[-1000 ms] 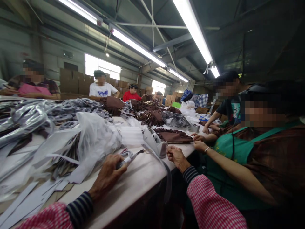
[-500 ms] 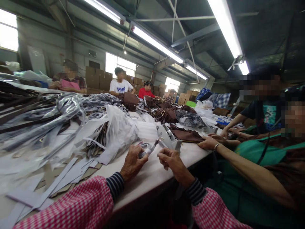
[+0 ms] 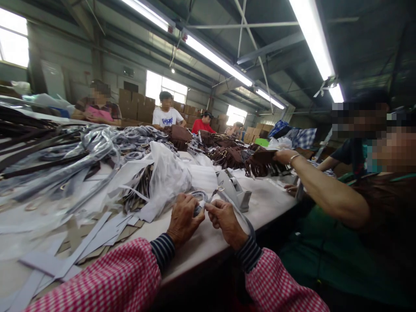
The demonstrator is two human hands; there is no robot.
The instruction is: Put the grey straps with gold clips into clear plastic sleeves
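Left hand (image 3: pixel 185 219), center of frame, fingers curled round a coiled grey strap (image 3: pixel 200 198); grip closed, thumb against the coil's near side. The coil is in the hands, just above the white table (image 3: pixel 195 260). Pale band (image 3: pixel 202 204) around the coil. Metal ring (image 3: pixel 221 188) on a dark end tab, just right of the coil.

Right hand (image 3: pixel 224 219), right of the left one, thumb and forefinger pressed together at the band's edge; too small to tell what is between them. Tips close to the left thumb. Both arms in pink-and-white checked sleeves (image 3: pixel 110 277), dark striped cuffs (image 3: pixel 162 251).

Grey tape dispenser (image 3: pixel 229 186) just beyond the right hand. Another grey strap length (image 3: pixel 243 216) passes behind the right wrist. Clear plastic bag (image 3: pixel 172 171) left of the dispenser, strap ends poking out its left side. Lower left: pale flat strips (image 3: pixel 87 245) over tan ones. Left side: heap of plastic-wrapped grey straps (image 3: pixel 100 141), loose dark brown straps (image 3: pixel 22 125) at the edge.

Mid-frame: pile of brown fringed pieces (image 3: pixel 224 156). Right: co-worker's hand (image 3: pixel 285 157), with bracelet, holding up a brown fringed piece (image 3: pixel 264 157). Upper left to center, beyond the table: person in white T-shirt (image 3: pixel 167 117), person in red top (image 3: pixel 202 125), cartons (image 3: pixel 136 104) behind.
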